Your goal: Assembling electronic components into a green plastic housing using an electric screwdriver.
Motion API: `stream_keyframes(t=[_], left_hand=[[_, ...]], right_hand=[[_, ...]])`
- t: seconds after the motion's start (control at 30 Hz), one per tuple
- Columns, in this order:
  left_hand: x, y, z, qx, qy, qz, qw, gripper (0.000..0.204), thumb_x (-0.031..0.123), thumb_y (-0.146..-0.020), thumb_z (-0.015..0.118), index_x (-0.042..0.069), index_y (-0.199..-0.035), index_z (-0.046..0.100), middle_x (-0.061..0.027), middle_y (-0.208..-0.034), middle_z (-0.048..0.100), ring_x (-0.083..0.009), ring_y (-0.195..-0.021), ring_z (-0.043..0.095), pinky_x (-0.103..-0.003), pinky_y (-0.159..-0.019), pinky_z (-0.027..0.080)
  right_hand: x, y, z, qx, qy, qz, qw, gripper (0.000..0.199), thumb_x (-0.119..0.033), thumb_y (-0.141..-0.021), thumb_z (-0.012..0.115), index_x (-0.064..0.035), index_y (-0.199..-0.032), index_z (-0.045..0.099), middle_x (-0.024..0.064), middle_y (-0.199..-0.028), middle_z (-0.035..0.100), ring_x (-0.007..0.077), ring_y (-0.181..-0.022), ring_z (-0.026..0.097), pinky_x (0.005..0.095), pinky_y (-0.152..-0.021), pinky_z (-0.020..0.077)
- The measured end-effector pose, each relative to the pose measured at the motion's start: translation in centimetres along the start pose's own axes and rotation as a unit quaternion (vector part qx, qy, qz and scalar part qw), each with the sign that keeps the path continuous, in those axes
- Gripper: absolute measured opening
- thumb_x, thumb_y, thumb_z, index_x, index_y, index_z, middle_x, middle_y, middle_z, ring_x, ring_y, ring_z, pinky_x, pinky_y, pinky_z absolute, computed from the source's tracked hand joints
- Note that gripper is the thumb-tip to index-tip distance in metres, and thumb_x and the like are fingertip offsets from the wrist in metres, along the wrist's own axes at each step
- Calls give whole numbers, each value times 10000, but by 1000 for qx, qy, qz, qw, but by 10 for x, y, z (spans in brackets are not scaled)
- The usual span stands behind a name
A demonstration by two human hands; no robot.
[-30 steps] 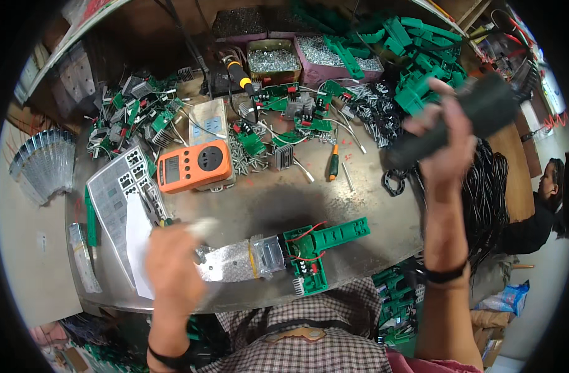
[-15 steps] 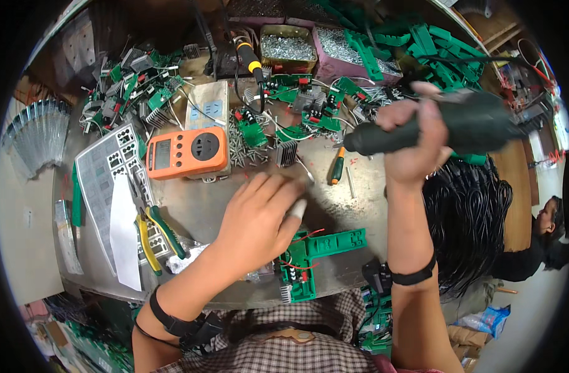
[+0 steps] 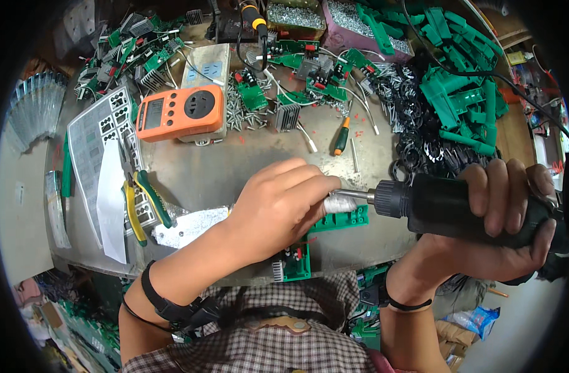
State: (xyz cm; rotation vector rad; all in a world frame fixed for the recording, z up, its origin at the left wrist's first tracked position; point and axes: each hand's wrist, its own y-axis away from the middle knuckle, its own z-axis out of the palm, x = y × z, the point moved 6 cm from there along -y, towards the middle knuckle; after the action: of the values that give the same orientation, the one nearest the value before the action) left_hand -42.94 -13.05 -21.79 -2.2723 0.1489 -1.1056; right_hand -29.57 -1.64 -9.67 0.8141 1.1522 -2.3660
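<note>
My right hand (image 3: 502, 211) grips a black electric screwdriver (image 3: 446, 202), held level with its bit pointing left. The metal bit (image 3: 353, 194) meets the fingertips of my left hand (image 3: 281, 202). Those fingers are pinched together at the bit's tip; whatever small thing they hold is hidden. A finger of that hand has a white wrap (image 3: 338, 204). Beneath the left hand lies a green T-shaped plastic housing (image 3: 343, 219), partly covered, with a circuit board, a red wire and a heat sink (image 3: 278, 271) in its lower part.
An orange meter (image 3: 181, 113), cutting pliers (image 3: 134, 202) and a small screwdriver (image 3: 341, 137) lie on the metal bench. Circuit boards (image 3: 250, 93), loose screws (image 3: 237, 112), green housings (image 3: 458, 99) and screw bins (image 3: 297, 15) crowd the far side. A black cord (image 3: 477, 73) hangs at right.
My right hand has lowered the electric screwdriver and moved right, bringing its bit to my left fingertips. My left hand has shifted slightly right, over the green housing, fingers pinched.
</note>
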Motion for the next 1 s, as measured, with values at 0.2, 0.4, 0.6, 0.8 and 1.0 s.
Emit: stream_keyframes(t=[0.2,0.4,0.6,0.8,1.0], left_hand=[[16,7,-5,-28,-11,39,999,357,-58,-669,703,6,-1015,645,-101,-797,606,-288,-728,589,-383,-652,487],[25,19,-3,-74,-8,3,997,431,-89,-641,714,-21,-1062,648,-117,-796,618,-300,-700,589,-398,-625,484],[28,25,-13,-50,-66,-43,996,566,132,-644,831,22,-1171,655,-128,-1003,635,-315,-895,584,-444,-794,480],[9,40,-7,-214,-87,-50,972,486,291,-703,833,82,-1118,690,-79,-1134,609,-293,-1047,526,-414,-917,425],[-25,56,-2,-149,31,-17,988,206,175,-830,739,94,-1018,710,-39,-940,679,-258,-1009,572,-397,-896,403]], right_hand=[[-5,7,3,-25,-18,43,999,328,-266,-893,620,-46,-1115,520,-13,-741,502,103,-653,517,292,-673,420],[-4,28,4,21,-10,40,999,342,-281,-896,599,-47,-1131,518,-17,-745,485,96,-642,498,285,-673,409],[0,47,3,64,1,31,997,356,-300,-895,592,-46,-1133,516,-21,-729,462,80,-626,470,272,-651,385],[-14,64,8,27,136,28,990,368,-314,-853,625,-50,-1086,521,-14,-700,475,73,-557,439,254,-563,372],[32,85,29,-37,146,74,986,455,-399,-882,610,-52,-1165,530,18,-708,511,128,-548,462,306,-569,404]])
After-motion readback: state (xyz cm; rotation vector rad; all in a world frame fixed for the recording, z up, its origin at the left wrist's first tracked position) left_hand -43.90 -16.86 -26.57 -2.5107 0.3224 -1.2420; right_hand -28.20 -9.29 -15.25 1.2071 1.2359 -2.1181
